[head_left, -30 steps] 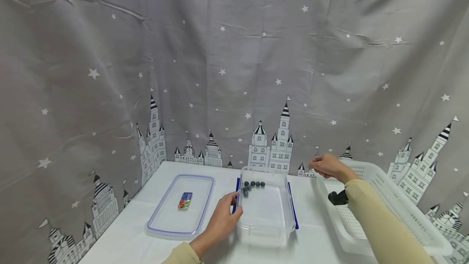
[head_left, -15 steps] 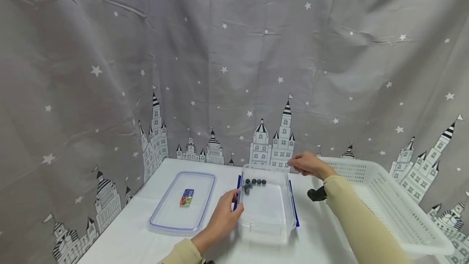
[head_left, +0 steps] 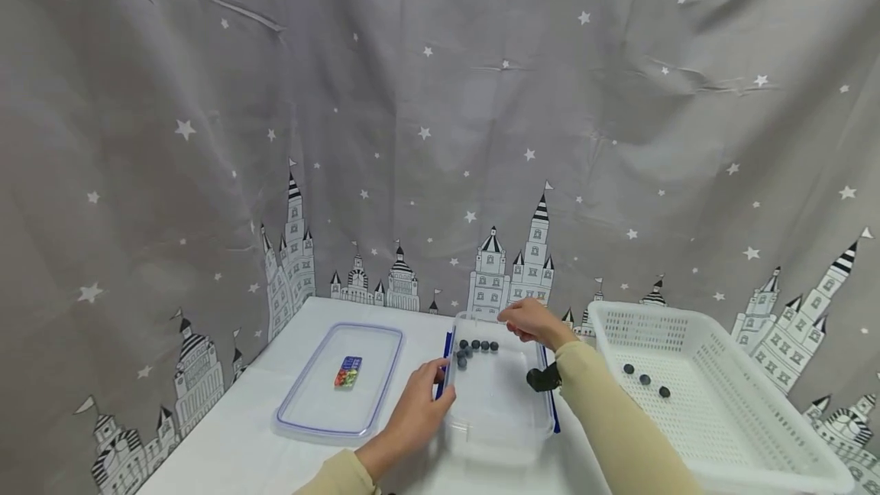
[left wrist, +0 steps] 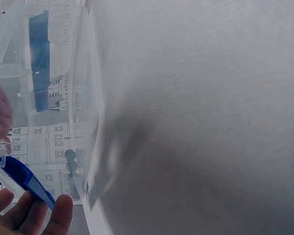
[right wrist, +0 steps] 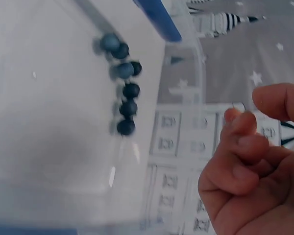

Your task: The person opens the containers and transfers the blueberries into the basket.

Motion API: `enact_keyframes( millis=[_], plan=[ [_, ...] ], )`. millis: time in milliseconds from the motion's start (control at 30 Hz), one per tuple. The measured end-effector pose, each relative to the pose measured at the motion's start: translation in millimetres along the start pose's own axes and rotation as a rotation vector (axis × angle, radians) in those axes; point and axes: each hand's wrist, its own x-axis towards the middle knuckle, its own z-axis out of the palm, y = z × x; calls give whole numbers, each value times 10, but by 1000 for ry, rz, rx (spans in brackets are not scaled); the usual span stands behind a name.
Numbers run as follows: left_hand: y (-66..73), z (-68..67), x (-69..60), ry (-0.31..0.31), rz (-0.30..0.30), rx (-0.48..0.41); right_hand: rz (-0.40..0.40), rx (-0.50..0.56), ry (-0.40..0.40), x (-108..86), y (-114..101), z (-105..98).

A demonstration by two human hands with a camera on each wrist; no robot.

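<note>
My left hand (head_left: 421, 397) is at the left side of a clear plastic food container (head_left: 491, 403), its fingers curled about the blue latch (left wrist: 27, 178) in the left wrist view. Inside, several blueberries (right wrist: 128, 107) line the far left corner. Above the container's far right part is my right hand (head_left: 532, 321), fingers bent. In the right wrist view its thumb stands a little apart from the curled fingers, and no berry shows between them; the inside of the grasp is partly hidden.
A white perforated basket (head_left: 777, 411) on the right holds three blueberries (head_left: 645, 380). The container's lid (head_left: 323, 403), with a colourful label (head_left: 348, 372), lies on the white table (head_left: 206, 449) at left. A grey castle-print curtain (head_left: 412, 98) hangs behind.
My right hand has moved left from over the basket to above the container, uncovering the three blueberries in the basket. The left hand stays at the container's left side.
</note>
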Motion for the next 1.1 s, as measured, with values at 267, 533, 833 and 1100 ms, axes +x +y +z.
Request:
enact_keyframes(
  millis=[267, 533, 833, 1100],
  plan=[
    [-38, -17, -37, -3, -5, 18, 103, 41, 63, 106, 6, 339],
    [-23, -11, 6, 6, 4, 25, 189, 49, 147, 208, 99, 460],
    [-16, -16, 2, 15, -1, 15, 288, 2, 265, 326, 337, 507],
    [-23, -11, 6, 19, 11, 2, 295, -34, 262, 337, 407, 567]
  ],
)
